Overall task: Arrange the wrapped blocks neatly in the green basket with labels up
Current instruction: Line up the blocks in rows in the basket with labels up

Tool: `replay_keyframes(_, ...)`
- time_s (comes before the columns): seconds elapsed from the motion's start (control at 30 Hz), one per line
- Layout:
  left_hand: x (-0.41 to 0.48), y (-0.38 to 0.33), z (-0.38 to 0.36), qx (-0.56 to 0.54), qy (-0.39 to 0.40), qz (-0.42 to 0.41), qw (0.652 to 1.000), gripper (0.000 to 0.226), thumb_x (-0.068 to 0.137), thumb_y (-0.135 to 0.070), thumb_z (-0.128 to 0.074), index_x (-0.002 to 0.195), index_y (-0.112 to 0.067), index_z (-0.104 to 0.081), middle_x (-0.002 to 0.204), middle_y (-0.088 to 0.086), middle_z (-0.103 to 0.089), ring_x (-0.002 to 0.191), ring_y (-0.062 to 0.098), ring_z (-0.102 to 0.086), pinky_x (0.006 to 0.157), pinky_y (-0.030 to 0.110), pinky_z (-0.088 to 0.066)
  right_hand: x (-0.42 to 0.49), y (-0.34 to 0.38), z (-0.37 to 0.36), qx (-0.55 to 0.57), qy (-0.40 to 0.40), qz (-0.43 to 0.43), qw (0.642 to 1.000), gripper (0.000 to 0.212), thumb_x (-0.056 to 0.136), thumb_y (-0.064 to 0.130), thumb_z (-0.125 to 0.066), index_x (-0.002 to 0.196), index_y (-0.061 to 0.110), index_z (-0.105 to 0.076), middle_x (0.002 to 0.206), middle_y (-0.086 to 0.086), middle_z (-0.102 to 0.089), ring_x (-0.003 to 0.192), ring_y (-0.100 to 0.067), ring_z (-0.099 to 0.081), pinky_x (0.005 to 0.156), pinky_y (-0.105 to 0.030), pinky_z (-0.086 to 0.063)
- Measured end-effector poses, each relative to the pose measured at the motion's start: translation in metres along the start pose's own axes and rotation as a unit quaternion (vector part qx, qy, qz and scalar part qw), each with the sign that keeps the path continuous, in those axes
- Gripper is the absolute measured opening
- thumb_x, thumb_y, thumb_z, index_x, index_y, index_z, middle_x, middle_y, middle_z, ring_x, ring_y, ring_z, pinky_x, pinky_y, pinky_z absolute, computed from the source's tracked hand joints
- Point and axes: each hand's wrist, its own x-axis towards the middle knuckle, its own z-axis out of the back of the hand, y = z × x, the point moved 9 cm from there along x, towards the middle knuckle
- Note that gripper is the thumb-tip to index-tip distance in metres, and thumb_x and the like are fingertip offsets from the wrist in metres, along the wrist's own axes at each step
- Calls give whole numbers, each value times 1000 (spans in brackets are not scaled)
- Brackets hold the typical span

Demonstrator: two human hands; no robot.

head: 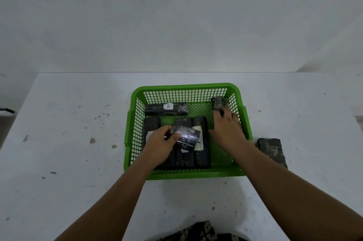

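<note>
A green basket (184, 87) stands on the white table. Along its far wall lies a dark wrapped block (155, 109) with a white label reading A facing up. Several more dark blocks (200, 155) lie side by side in the near half, white labels partly showing. My left hand (160, 142) grips a shiny wrapped block (187, 138) just above them. In the far right corner my right hand (225, 122) holds the end of another wrapped block (219, 101), tilted against the wall. One more block (272, 151) lies on the table right of the basket.
The white table (68, 142) carries small dark specks and chips. Its far edge meets a pale wall. A dark object (6, 111) pokes in at the left edge. Patterned cloth (198, 232) shows at the bottom.
</note>
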Motion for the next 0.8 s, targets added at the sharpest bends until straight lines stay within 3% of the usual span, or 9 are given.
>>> replay_keyframes(0.07,-2,6,4,1,-3,10,1000,14,90,-32,-57,98,-23,-63,85,-3,-68,70,8,-60,58,22,-43,-1,3,-2,-29,-14,3,999,69,77,15,-67,134,14,-29,145,-19,-17,125,-42,-27,99,-51,-34)
replay_keyframes(0.17,-5,11,8,4,-8,6,1000,15,90,-32,-58,101,-24,-63,85,-7,-67,68,4,-58,59,24,-42,-4,5,-4,-60,-21,18,998,73,71,-4,-59,133,21,-31,143,-19,-9,122,-41,-24,98,-50,-35)
replay_keyframes(0.3,-5,16,9,5,-8,8,1000,18,90,-31,-58,103,-20,-63,86,-1,-68,68,9,-58,60,27,-44,-4,9,-5,-80,3,30,996,60,75,-3,-57,127,24,-41,146,-22,-3,124,-45,-23,98,-52,-36)
replay_keyframes(0.37,-4,17,9,-4,-10,10,1000,18,90,-32,-58,103,-21,-63,86,-1,-67,68,10,-58,61,28,-44,-4,9,2,-24,-4,37,999,49,78,3,-57,122,23,-47,148,-22,-8,123,-46,-30,98,-52,-38)
replay_keyframes(0.43,-3,16,7,-7,-7,8,1000,17,90,-33,-58,103,-23,-63,87,-5,-68,72,7,-59,61,25,-43,-6,9,18,84,-43,59,994,34,81,12,-58,114,22,-54,146,-18,-17,116,-39,-42,98,-43,-42)
replay_keyframes(0.53,2,14,2,4,3,11,1000,15,90,-31,-57,100,-22,-63,88,-3,-68,75,8,-60,60,23,-43,-5,5,42,224,-102,72,966,19,87,16,-54,102,26,-61,138,-11,-26,92,-20,-54,80,-24,-44)
replay_keyframes(0.63,4,15,-1,28,8,15,999,17,91,-30,-57,97,-16,-63,88,4,-66,81,17,-60,70,31,-46,7,-5,43,336,-79,17,939,14,87,26,-57,95,37,-58,125,-5,-32,87,-12,-53,68,-11,-43)
replay_keyframes(0.7,5,17,-1,36,4,24,999,23,91,-31,-56,102,-12,-62,92,6,-65,86,21,-60,73,33,-46,14,-7,37,320,-34,9,947,31,77,37,-71,100,39,-50,119,-1,-28,94,-15,-48,79,-15,-41)
replay_keyframes(0.8,8,19,-2,42,9,31,999,24,91,-33,-55,100,-11,-62,91,7,-65,84,21,-60,67,31,-44,19,-7,36,223,-20,33,974,58,67,26,-81,110,33,-43,114,-2,-28,96,-21,-48,85,-24,-39)
